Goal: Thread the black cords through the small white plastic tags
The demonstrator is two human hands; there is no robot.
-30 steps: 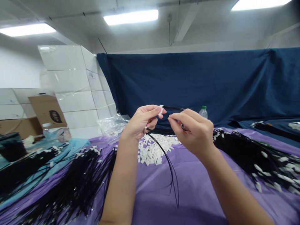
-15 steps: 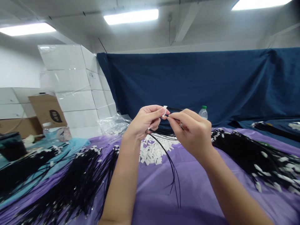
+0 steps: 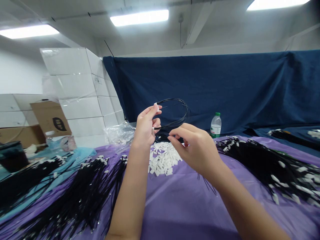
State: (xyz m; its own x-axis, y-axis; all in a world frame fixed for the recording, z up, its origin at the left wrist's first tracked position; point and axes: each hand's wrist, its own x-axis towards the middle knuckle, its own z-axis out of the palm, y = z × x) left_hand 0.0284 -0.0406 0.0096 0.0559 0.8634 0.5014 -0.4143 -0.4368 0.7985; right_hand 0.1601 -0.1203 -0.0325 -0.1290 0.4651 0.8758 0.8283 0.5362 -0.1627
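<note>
My left hand [image 3: 145, 126] is raised and pinches a small white connector [image 3: 157, 106] at its fingertips. A few thin black wires [image 3: 178, 111] arc from that connector to the right and back down to the hand. My right hand [image 3: 193, 146] is just right of it, fingers curled, thumb and forefinger pinched near the lower strands of the wires. What its fingers hold is hidden. A heap of small white connectors [image 3: 163, 160] lies on the purple cloth [image 3: 175, 206] below both hands.
Bundles of black wires with white ends lie at the left [image 3: 82, 193] and right [image 3: 270, 166]. A water bottle [image 3: 216, 125] stands by the blue drape [image 3: 225, 86]. A clear plastic bag [image 3: 120, 133], white cartons [image 3: 80, 93] and a brown box [image 3: 51, 118] sit at the left.
My left hand rose and moved left with the connector, and the wires now arch upward in a loop. My right hand dropped lower and left; the strands no longer hang down in front.
</note>
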